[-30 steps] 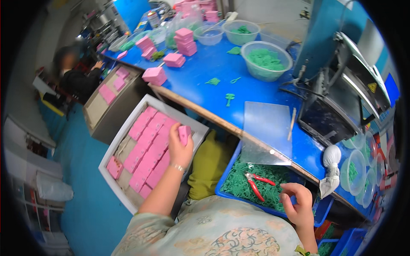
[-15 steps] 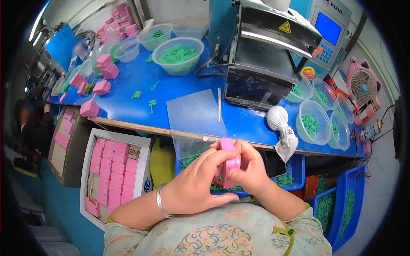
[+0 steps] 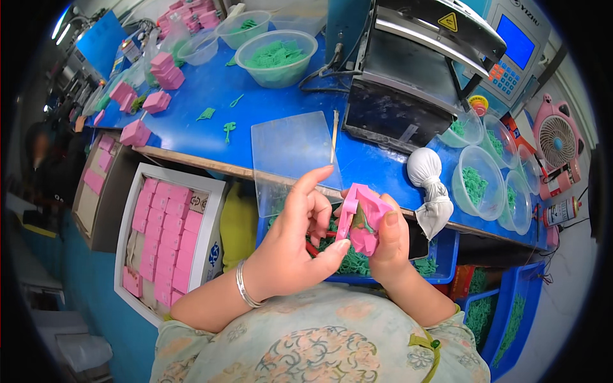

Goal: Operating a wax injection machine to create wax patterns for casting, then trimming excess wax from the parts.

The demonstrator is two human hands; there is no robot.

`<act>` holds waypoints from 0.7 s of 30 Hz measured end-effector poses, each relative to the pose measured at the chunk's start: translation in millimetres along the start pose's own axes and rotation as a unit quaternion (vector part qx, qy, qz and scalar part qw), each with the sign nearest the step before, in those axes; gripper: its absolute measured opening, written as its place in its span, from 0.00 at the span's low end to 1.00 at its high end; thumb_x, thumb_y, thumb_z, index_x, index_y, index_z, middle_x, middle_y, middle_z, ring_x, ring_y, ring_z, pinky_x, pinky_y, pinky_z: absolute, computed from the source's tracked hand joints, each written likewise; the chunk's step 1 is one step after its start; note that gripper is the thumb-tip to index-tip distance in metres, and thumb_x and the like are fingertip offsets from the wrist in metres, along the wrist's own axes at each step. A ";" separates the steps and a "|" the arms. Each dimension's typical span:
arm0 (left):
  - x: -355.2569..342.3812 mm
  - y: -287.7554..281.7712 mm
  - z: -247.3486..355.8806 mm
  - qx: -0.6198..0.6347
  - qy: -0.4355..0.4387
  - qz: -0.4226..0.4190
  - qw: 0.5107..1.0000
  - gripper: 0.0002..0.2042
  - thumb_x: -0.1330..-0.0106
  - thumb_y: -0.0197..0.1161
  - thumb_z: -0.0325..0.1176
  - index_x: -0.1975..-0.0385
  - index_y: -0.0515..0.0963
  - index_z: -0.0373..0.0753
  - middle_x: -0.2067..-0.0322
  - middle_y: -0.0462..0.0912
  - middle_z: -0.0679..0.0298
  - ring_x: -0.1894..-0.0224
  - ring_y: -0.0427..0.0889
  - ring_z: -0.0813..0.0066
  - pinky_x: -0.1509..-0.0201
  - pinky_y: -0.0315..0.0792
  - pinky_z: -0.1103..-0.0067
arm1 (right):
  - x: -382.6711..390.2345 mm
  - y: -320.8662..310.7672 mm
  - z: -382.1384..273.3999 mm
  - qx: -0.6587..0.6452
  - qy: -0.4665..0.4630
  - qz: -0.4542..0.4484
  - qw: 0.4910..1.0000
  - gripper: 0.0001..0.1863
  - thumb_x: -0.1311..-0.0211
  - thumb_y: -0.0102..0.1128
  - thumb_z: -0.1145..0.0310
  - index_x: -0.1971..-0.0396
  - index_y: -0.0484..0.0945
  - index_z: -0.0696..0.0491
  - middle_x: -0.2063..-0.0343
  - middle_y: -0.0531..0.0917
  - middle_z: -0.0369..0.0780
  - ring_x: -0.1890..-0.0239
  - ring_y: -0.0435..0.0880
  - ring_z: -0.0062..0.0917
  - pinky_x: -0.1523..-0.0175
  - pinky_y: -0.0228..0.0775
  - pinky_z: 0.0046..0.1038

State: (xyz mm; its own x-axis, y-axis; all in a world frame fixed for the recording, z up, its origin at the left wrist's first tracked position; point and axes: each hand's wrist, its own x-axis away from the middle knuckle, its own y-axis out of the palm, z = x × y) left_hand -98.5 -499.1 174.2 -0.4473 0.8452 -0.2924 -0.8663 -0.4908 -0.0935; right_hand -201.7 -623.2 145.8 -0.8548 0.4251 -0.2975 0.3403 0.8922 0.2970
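A pink silicone mould point(image 3: 364, 220) is bent apart above a blue tray point(image 3: 440, 271), and a green moulded piece point(image 3: 361, 218) shows in its gap. My right hand point(image 3: 391, 239) grips the mould's right side, thumb on its near face. My left hand point(image 3: 297, 233) is beside it on the left, index finger stretched out and the other fingers loosely bent and apart. Its thumb tip is at the mould's lower left edge; whether it presses there I cannot tell. Green pieces point(image 3: 354, 263) lie in the tray beneath my hands.
A translucent sheet point(image 3: 290, 150) overhangs the blue table's edge, a thin stick point(image 3: 334, 137) beside it. A tied white cloth bag point(image 3: 426, 175) sits right of it, before a black press point(image 3: 402, 108). Tubs of green pieces point(image 3: 474, 185) stand right. A box point(image 3: 214, 220) of pink moulds is at left.
The mould was a closed block held between both hands; now it is pulled open, showing green inside. My left hand has come off it leftward, with its fingers spreading.
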 end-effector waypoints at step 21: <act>5.9 -20.8 6.7 -0.152 -0.025 0.010 0.988 0.18 0.44 0.56 0.21 0.53 0.64 0.36 0.60 0.66 0.56 0.56 0.70 0.65 0.52 0.65 0.75 | -5.9 -22.5 -20.6 -0.075 0.128 0.048 0.988 0.19 0.34 0.38 0.55 0.62 0.69 0.56 0.67 0.77 0.38 0.67 0.75 0.18 0.60 0.66 0.20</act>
State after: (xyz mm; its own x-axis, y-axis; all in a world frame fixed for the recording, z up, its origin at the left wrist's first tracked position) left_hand -84.6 -482.5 180.8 -0.4809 0.8403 -0.2501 -0.7535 -0.5420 -0.3720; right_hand -212.4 -648.9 159.6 -0.8986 0.4378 -0.0277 0.3801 0.8086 0.4491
